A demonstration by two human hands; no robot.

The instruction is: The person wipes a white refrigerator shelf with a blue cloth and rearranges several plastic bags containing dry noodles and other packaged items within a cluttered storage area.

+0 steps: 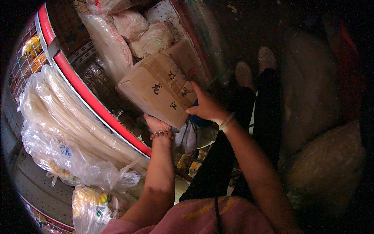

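Note:
Between my two hands is a taped cardboard box (152, 84) with handwritten characters on its top, tilted on the shelf area. My left hand (158, 123) is at its lower edge, palm up, the fingers partly hidden beneath it. My right hand (206, 103) grips the right side, thumb on the top face and forefinger stretched along the edge. Behind the box lie clear plastic bags with pale contents (152, 39) and a long bag of pale strands (109, 44). Another brown carton (187, 57) sits against the box's far right side.
A red-and-white shelf edge (96, 102) curves along the left. Beyond it are long bagged dried noodles or similar strands (70, 117), a wire rack (23, 58) with yellow packets, and another plastic bag (90, 207). Large dim sacks (321, 163) stand at the right.

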